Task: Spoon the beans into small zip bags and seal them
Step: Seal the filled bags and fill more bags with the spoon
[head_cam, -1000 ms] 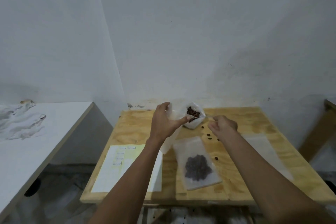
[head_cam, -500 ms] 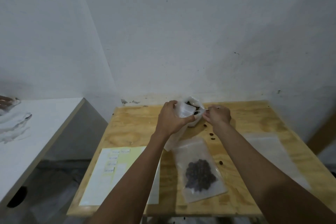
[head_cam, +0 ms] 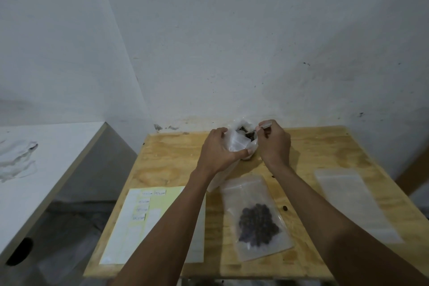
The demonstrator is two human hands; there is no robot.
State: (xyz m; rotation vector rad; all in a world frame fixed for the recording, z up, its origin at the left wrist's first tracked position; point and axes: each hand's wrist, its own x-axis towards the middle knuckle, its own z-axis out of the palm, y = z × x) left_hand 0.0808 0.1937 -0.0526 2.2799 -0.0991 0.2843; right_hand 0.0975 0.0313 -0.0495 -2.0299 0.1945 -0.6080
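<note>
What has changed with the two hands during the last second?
The right hand, holding the spoon, moved left and now reaches into the bean bag. The left hand kept gripping the small zip bag. The filled bag stayed flat on the table.

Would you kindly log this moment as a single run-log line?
left hand: holds small zip bag open | right hand: grips spoon at source bag | filled bag: flat on table

Three zip bags (head_cam: 256, 216), two hands (head_cam: 218, 153)
</note>
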